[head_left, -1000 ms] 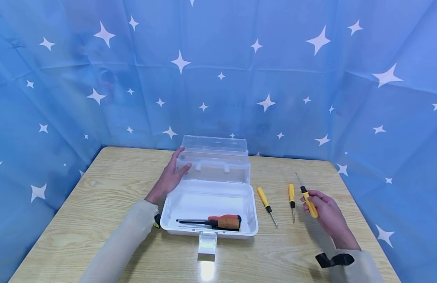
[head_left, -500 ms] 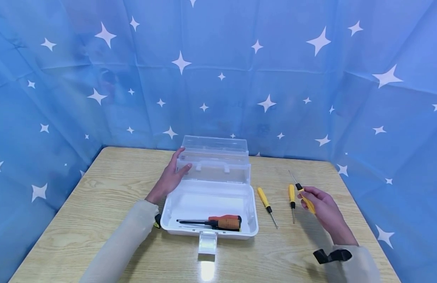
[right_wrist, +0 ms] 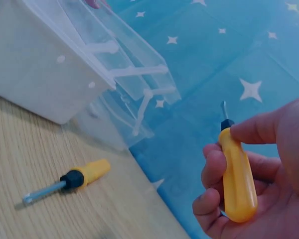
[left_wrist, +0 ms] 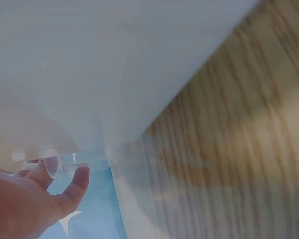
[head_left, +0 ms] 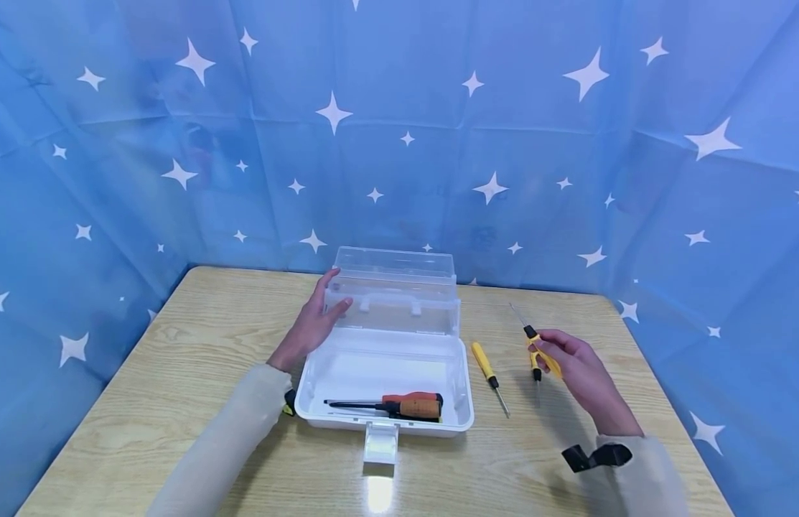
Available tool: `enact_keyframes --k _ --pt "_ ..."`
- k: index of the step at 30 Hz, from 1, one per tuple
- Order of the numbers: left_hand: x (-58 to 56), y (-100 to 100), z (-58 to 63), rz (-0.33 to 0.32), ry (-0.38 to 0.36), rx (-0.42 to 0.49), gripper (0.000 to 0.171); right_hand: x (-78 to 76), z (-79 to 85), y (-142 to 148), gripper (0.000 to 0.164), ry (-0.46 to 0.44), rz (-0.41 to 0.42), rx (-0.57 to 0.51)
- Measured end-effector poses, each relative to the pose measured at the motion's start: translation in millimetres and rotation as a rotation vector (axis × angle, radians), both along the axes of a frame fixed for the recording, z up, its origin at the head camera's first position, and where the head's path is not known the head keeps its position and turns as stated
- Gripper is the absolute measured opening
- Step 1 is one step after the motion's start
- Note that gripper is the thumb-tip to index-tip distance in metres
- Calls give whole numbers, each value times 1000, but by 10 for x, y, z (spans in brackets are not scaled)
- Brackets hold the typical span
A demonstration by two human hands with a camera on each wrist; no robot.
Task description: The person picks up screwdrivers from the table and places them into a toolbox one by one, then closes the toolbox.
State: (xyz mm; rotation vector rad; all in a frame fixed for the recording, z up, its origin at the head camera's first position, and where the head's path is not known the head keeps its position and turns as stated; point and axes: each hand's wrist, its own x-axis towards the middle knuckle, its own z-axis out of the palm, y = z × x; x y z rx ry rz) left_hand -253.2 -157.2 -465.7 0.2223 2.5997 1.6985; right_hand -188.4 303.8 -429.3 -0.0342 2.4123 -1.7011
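Right hand [head_left: 581, 372], right of centre in the head view, fingers curled round a yellow-handled screwdriver with black collar [right_wrist: 240, 186], its metal tip toward the upper left, above a second, partly hidden yellow screwdriver [head_left: 537, 374]; a third yellow-and-black screwdriver [head_left: 482, 357] lies on the light wood-grain desk [head_left: 218, 352] between hand and box. Left hand [head_left: 311, 327], left of centre, spread, touches the left edge of the raised translucent plastic lid [head_left: 399, 317] of a white plastic box [head_left: 431, 429], lower centre. At the box's lower right: red-handled screwdriver [head_left: 412, 396], orange-brown-handled screwdriver [head_left: 420, 409]; blue star-patterned curtain [head_left: 399, 72] fills the upper frame.
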Motion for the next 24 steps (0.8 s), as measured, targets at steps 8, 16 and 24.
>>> enact_keyframes --k 8,16,24 --pt "-5 2 -2 -8 -3 11 70 -46 78 -146 47 27 27 52" --pt "3 -11 28 -1 -3 4 69 -132 157 -287 43 37 54 82" --pt "2 4 23 -5 -29 23 71 -189 267 -439 42 53 87 84"
